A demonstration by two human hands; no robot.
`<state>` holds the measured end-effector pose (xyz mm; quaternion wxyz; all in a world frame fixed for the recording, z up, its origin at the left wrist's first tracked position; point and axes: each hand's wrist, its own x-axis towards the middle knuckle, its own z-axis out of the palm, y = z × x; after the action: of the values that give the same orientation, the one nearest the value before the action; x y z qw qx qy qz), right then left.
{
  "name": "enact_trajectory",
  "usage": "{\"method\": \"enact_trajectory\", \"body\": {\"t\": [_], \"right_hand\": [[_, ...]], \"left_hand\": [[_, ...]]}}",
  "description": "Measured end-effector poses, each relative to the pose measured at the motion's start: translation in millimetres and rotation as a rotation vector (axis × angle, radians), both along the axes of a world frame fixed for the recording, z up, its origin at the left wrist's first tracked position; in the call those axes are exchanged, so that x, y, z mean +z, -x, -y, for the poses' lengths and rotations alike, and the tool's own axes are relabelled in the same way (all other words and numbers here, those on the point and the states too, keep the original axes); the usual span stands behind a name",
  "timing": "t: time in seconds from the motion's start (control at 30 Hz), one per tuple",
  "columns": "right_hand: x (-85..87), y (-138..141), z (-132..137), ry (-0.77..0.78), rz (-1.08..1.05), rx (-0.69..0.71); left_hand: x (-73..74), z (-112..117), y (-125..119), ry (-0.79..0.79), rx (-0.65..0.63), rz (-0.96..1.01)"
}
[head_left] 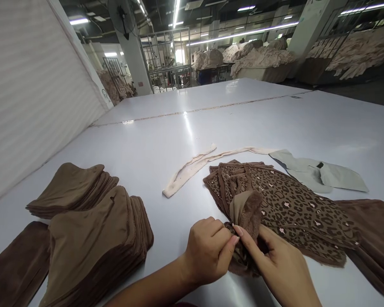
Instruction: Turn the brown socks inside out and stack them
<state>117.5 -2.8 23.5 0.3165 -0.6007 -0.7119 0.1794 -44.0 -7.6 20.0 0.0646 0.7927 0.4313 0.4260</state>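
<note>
1. Now the left hand (211, 251) pinches the fuzzy brown cloth (252, 213), thumb and fingers pressed together on it.
2. The right hand (280, 260) pinches it too, thumb on top.
3. That cloth is by the spotted pile (297, 204), at the white table (166, 138).
4. Brown piles (89, 224) sit left.

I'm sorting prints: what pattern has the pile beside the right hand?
The pile shows dark leopard spots on brown; head view.

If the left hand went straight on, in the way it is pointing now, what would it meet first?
Probably the brown plush fabric, which the left hand is pinching. The right hand is close beside it, so that could come almost together; depth there is unclear.
</note>
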Motion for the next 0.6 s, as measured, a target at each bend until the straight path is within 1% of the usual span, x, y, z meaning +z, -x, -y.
{"method": "enact_trajectory", "body": {"t": [0.03,0.07,0.1,0.17,0.2,0.23,0.27,0.3,0.33,0.37,0.4,0.43,0.47,0.5,0.53,0.6], "right_hand": [[0.2,0.7,-1.0,0.023,-0.142,0.03],[0.4,0.9,-2.1,0.054,-0.313,0.028],[0.7,0.8,-3.2,0.094,-0.5,-0.015],[0.9,-0.5,-5.6,0.176,-0.852,-0.191],[0.3,-1.5,-7.0,0.211,-0.987,-0.276],[-0.9,-2.6,-8.6,0.24,-1.08,-0.327],[-2.8,-3.7,-10.2,0.259,-1.124,-0.344],[-5.6,-4.7,-11.7,0.268,-1.121,-0.33],[-8.8,-5.5,-12.9,0.267,-1.085,-0.304],[-12.2,-6.0,-13.5,0.262,-1.034,-0.273],[-15.3,-5.8,-13.4,0.251,-0.983,-0.248],[-17.7,-4.9,-12.5,0.24,-0.943,-0.233],[-19.2,-3.0,-10.8,0.233,-0.916,-0.232],[-19.8,-0.4,-8.2,0.235,-0.901,-0.234],[-19.7,2.9,-5.1,0.249,-0.893,-0.229],[-18.0,9.5,1.4,0.295,-0.886,-0.195]], "left_hand": [[-1.5,1.5,-0.2,0.002,-0.005,0.009],[-3.8,2.9,-0.3,0.033,-0.005,0.034],[-6.6,4.4,-0.3,0.088,-0.008,0.073],[-13.2,7.2,-0.1,0.228,-0.04,0.172],[-16.4,8.3,0.2,0.31,-0.073,0.221],[-18.7,9.2,0.8,0.402,-0.113,0.258],[-19.8,9.7,1.9,0.487,-0.138,0.277],[-19.3,10.1,3.4,0.548,-0.125,0.28],[-16.7,10.2,5.3,0.564,-0.067,0.269],[-12.2,10.4,7.6,0.522,0.023,0.252],[-6.0,10.6,9.8,0.422,0.112,0.231],[1.2,10.9,11.6,0.289,0.171,0.2],[8.7,11.1,12.8,0.154,0.184,0.156],[15.4,11.1,13.0,0.046,0.15,0.085],[20.5,10.6,12.2,-0.026,0.092,-0.01],[23.5,7.9,8.7,-0.079,0.007,-0.231]]}}
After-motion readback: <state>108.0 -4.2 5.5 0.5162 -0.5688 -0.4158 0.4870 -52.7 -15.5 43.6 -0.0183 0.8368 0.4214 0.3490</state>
